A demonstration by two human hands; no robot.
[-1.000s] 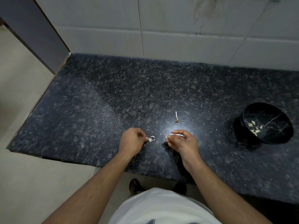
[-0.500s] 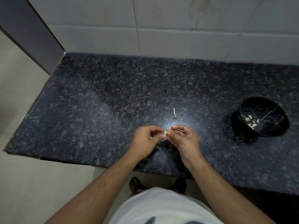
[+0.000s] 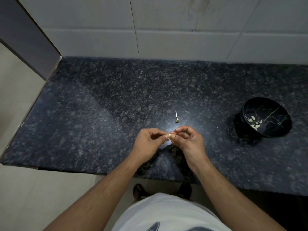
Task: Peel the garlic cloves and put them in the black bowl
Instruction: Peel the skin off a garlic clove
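A small pale garlic clove [image 3: 169, 135] is held above the dark granite counter, near its front edge. My left hand [image 3: 149, 142] and my right hand [image 3: 188, 140] meet at it, and both pinch it between fingertips and thumb. The black bowl [image 3: 266, 117] with gold veining stands on the counter at the right, well apart from my hands. Several peeled cloves [image 3: 254, 122] lie inside the bowl.
A thin white garlic stem with a dark root end [image 3: 176, 117] lies on the counter [image 3: 100, 105] just beyond my hands. A white tiled wall [image 3: 166, 30] backs the counter. The counter's left end drops to a pale floor [image 3: 16, 97].
My hands were apart, the left pinching a scrap of white skin. They have come together on the clove, and the scrap is no longer in sight.
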